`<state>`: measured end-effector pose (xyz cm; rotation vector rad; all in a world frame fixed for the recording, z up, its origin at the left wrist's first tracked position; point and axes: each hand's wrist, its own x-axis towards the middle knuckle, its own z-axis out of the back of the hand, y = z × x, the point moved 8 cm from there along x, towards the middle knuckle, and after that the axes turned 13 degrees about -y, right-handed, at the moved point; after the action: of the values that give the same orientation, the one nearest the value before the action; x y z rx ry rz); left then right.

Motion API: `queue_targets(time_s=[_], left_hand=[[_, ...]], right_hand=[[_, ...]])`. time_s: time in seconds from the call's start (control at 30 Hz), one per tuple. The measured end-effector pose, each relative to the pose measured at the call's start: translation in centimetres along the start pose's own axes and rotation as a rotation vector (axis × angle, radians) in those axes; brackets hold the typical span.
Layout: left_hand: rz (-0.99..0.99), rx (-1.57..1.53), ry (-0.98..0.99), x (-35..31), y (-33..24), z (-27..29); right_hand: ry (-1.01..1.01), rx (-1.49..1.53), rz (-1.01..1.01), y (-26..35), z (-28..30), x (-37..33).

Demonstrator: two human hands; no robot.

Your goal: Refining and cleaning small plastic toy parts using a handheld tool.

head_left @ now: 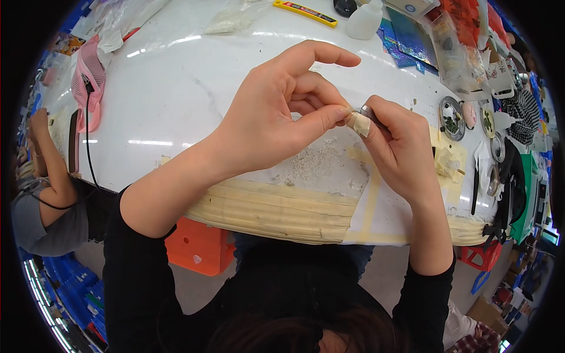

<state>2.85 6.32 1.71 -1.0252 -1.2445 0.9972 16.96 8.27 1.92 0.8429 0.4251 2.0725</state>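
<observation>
Over the middle of the table, my left hand [273, 109] pinches thumb against fingers, with its index finger stretched out above. Whatever is between those fingertips is too small to name. My right hand [406, 144] meets it fingertip to fingertip, its fingers closed round a small shiny metal piece [366, 111] that is mostly hidden. Pale tape [358, 125] is wrapped round my right thumb. Below the hands, whitish crumbs [312, 165] lie scattered on the white table [176, 88]. Strips of cream tape [276, 212] cover its near edge.
Round metal dishes [452, 119], one with dark green bits, stand at the right. At the back are a yellow utility knife [306, 13], a white squeeze bottle [365, 21] and shiny blue sheets [414, 40]. A pink mesh bag [89, 73] and another person's arm [57, 170] are left.
</observation>
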Motion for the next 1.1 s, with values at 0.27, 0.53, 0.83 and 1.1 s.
queue_targets(time_s=[0.27, 0.53, 0.83, 1.1], left_hand=[[-0.077, 0.051, -0.004, -0.02, -0.43, 0.02], [-0.084, 0.053, -0.006, 0.00, -0.52, -0.02], [-0.026, 0.031, -0.002, 0.00, -0.23, -0.04], [-0.006, 0.020, -0.004, 0.01, -0.19, 0.00]], right_hand=[[-0.013, -0.026, 0.015, 0.09, 0.02, 0.04], [-0.067, -0.048, 0.056, 0.43, 0.42, 0.06], [-0.072, -0.079, 0.098, 0.53, 0.39, -0.03], [-0.087, -0.100, 0.112, 0.51, 0.43, -0.05]])
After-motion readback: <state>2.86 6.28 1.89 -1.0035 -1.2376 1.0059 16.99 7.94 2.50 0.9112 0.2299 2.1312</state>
